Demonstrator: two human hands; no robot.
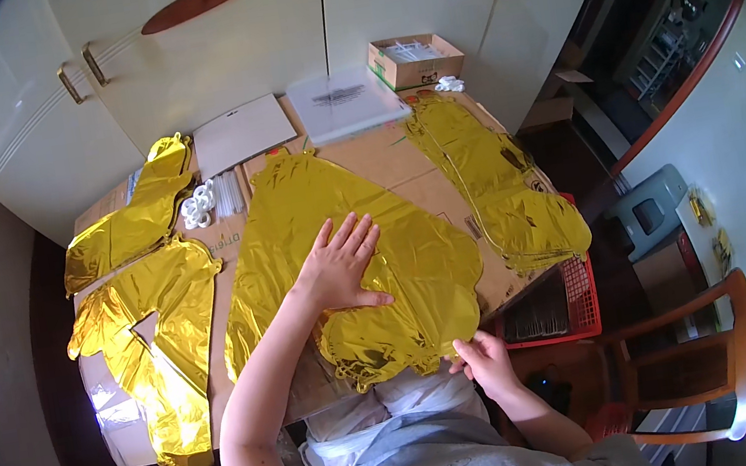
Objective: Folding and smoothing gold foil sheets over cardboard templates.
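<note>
A large deflated gold foil balloon (415,256) lies spread over the middle of the cardboard-covered table, with its near end folded and wrinkled. My left hand (339,262) rests palm down on it, fingers stretched apart. At the balloon's near right corner, my right hand (486,363) pinches the foil edge between thumb and fingers. To the left lie two more gold foil balloons, a long one (131,216) farther away and a jagged one (179,301) closer to me. Another flat gold balloon (493,186) stretches along the right side.
White ribbon rolls (197,206) and clear straws (229,195) sit back left. Behind are a grey board (245,134), a clear plastic packet (346,116) and a cardboard box (415,63). A red basket (582,293) and wooden chair (741,342) stand at right.
</note>
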